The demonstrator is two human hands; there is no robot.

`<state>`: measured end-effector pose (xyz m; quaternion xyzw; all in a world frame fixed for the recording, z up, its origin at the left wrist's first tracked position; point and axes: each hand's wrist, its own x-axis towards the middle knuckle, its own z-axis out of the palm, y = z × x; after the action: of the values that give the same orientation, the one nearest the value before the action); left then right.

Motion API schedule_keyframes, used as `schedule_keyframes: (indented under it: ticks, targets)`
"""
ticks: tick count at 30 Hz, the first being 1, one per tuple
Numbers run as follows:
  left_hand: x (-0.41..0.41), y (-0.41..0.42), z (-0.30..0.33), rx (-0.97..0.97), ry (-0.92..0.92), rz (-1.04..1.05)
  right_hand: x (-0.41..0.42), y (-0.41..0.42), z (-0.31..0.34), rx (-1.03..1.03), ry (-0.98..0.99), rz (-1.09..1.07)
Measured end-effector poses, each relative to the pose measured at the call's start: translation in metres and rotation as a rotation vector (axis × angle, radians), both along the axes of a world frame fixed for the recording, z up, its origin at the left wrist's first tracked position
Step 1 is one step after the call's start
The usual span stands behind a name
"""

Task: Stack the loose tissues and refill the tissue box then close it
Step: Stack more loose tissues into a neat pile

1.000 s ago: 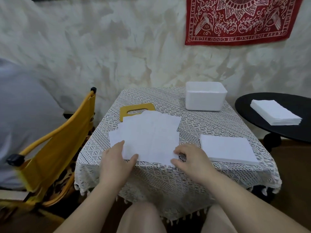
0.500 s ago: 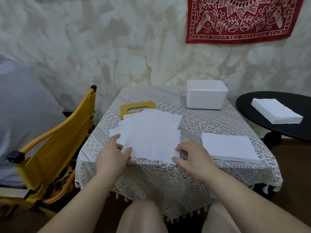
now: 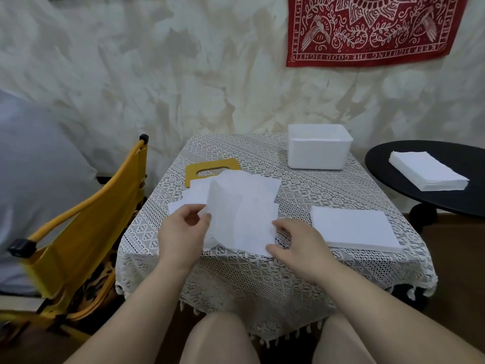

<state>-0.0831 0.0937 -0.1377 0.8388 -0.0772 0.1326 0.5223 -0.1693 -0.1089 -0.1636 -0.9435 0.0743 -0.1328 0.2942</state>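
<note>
White tissues (image 3: 244, 206) lie fanned between both hands. Left hand (image 3: 183, 232) pinches one sheet's left edge, lifting it; right hand (image 3: 299, 245), fingers curled, presses the near corner. Stack (image 3: 351, 229) just right; box (image 3: 319, 149) beyond.

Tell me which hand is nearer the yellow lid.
Left. The left hand sits just in front of the yellow lid, pinching a tissue. The right hand is farther off to the lid's right, near the neat stack.
</note>
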Motion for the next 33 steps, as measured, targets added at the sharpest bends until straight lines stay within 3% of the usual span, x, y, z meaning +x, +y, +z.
schedule_keyframes:
  ticks: [7, 10, 12, 16, 23, 28, 33]
  targets:
    - [-0.020, -0.033, 0.002, 0.059, 0.055, -0.378, -0.001, -0.001, 0.000, 0.120, -0.025, 0.008]
    - [-0.011, -0.029, -0.004, 0.136, 0.072, -0.251, -0.001, -0.001, -0.001, 0.118, -0.037, 0.021]
    - [-0.005, -0.024, -0.006, 0.293, 0.088, -0.160, -0.001, -0.002, -0.002, 0.098, -0.035, 0.029]
    - [-0.002, -0.022, -0.005, 0.420, 0.133, -0.160, -0.002, -0.002, 0.000, 0.020, -0.012, 0.058]
    - [-0.006, -0.032, -0.002, 0.342, 0.232, -0.236, -0.003, -0.001, 0.004, -0.017, 0.032, 0.076]
    - [-0.013, -0.031, -0.004, 0.083, 0.255, -0.329, -0.004, -0.002, 0.002, 0.014, 0.024, 0.076]
    - [-0.023, -0.028, -0.001, 0.136, 0.158, -0.427, -0.007, 0.002, 0.004, -0.022, -0.018, 0.134]
